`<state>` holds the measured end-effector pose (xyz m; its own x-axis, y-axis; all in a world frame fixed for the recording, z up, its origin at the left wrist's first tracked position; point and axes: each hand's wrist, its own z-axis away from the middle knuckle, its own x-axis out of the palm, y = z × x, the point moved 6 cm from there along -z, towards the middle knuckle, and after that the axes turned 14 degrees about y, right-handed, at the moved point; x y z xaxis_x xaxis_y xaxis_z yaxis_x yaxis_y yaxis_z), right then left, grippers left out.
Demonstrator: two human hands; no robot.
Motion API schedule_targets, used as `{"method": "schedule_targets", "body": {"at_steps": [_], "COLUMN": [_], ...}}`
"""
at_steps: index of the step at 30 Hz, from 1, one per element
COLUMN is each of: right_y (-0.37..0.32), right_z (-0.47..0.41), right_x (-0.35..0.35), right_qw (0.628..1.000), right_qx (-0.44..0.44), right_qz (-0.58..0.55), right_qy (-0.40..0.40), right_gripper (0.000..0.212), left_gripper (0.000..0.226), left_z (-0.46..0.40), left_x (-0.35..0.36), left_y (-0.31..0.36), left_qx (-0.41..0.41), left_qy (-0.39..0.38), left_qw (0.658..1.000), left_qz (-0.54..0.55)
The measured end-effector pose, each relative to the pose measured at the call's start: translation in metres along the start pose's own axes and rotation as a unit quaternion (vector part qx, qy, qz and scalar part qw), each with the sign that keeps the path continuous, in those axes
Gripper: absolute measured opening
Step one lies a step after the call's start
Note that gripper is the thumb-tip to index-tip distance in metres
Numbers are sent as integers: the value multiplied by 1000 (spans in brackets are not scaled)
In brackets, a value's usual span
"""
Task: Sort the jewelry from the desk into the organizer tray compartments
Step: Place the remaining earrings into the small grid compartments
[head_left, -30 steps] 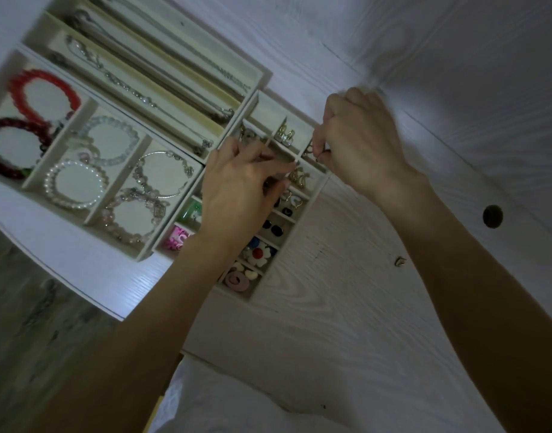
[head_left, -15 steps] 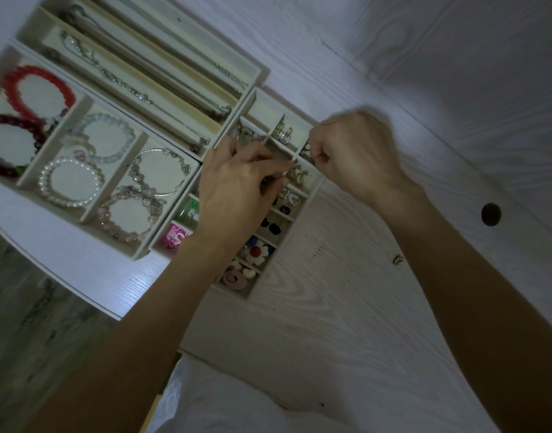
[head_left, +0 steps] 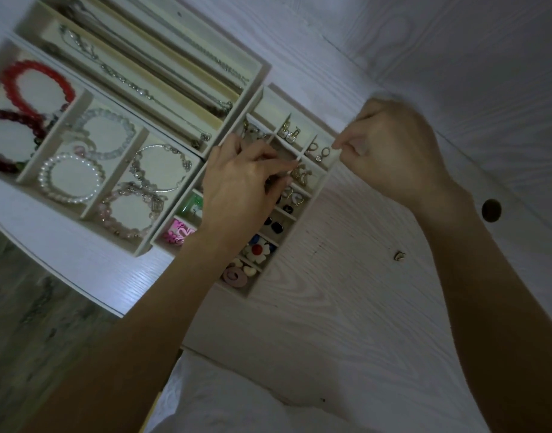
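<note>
The small-compartment organizer tray (head_left: 319,195) holds earrings, a flower piece (head_left: 258,250) and hearts in its cells. My left hand (head_left: 243,185) hovers over its middle with thumb and fingers pinched together; what they pinch is hidden. My right hand (head_left: 393,151) is at the tray's far right rim, next to the cell with the hoop earrings (head_left: 318,151). Its thumb and forefinger pinch something tiny and blurred. One small loose earring (head_left: 399,255) lies on the white desk (head_left: 346,307), right of the tray.
A bracelet tray (head_left: 141,250) with red, pearl and crystal bracelets sits at the left, and a long necklace tray (head_left: 252,62) lies behind it. The desk has a round cable hole (head_left: 491,210) at the right. The floor (head_left: 24,307) shows past the desk's left edge.
My right hand has drawn back to the right, from above the hoop cell to the tray's right rim. The left hand has barely moved.
</note>
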<state>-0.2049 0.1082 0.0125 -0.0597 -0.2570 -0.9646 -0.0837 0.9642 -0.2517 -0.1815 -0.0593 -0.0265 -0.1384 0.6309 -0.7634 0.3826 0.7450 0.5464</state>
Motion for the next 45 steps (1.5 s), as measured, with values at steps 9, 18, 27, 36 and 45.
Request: {"method": "schedule_targets", "body": {"at_steps": [9, 18, 27, 36, 45], "right_y": [-4, -6, -10, -7, -7], "right_z": [24, 21, 20, 19, 19], "right_x": [18, 18, 18, 24, 21], "right_qw": [999, 999, 999, 1000, 999], "right_qx": [22, 21, 15, 3, 1], "right_qz": [19, 14, 0, 5, 1], "right_qy": [31, 23, 37, 27, 43], "right_gripper": [23, 25, 34, 32, 38], "left_gripper": [26, 26, 26, 26, 25], "left_z": [-1, -1, -1, -1, -1], "left_x": [0, 0, 1, 1, 0], "left_y": [1, 0, -1, 0, 1], "left_qx": [10, 5, 2, 2, 5], "left_qy": [-9, -14, -16, -14, -12], "left_qw": [1000, 1000, 1000, 1000, 1000], "left_qz": [-11, -13, -14, -6, -9]}}
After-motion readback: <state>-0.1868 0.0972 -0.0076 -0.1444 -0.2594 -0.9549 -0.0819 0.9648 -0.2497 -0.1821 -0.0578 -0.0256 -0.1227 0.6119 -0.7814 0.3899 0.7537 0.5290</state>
